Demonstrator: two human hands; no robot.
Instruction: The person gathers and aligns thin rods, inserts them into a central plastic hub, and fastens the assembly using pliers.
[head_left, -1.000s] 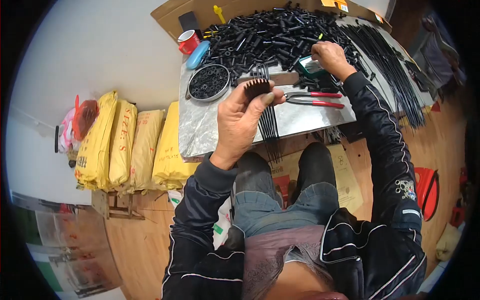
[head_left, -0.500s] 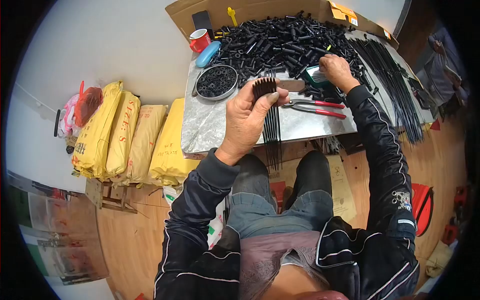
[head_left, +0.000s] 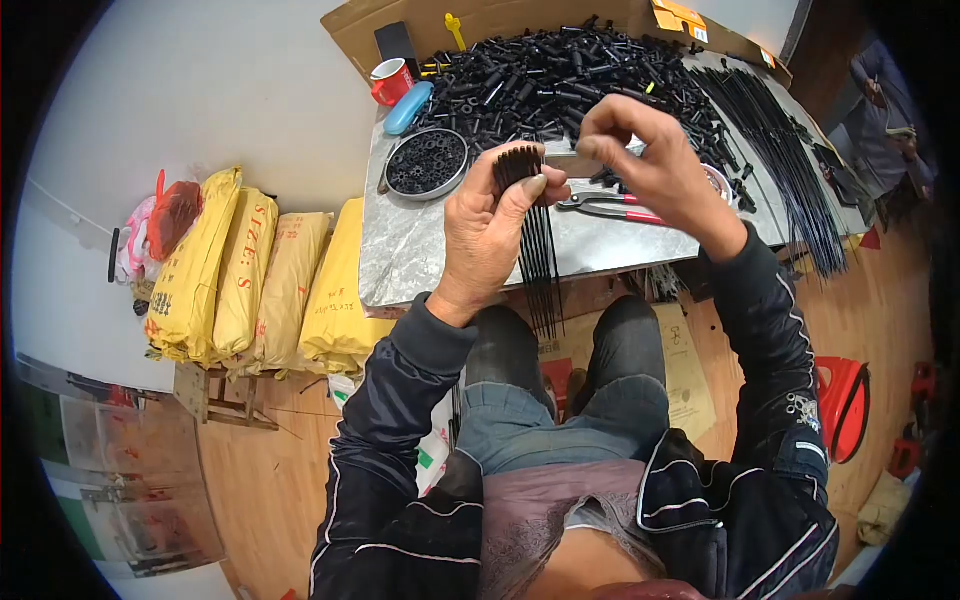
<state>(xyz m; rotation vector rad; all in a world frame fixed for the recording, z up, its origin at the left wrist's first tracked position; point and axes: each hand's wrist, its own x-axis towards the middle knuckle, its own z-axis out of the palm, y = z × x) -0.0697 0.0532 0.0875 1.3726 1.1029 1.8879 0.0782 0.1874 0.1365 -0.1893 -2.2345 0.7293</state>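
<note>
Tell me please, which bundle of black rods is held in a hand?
The smaller bundle, gripped in the left hand. The other, wider bundle lies spread, untouched, on the right side of the table.

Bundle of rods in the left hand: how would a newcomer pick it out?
Find the grey table, then the left hand at its near edge. The bundle runs from that hand down past the edge. The other long rods lie on the right side; only this bundle is held.

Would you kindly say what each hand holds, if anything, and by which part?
Left hand: thin black rods, gripped near one end. Right hand: whether it pinches anything small cannot be told.
</note>
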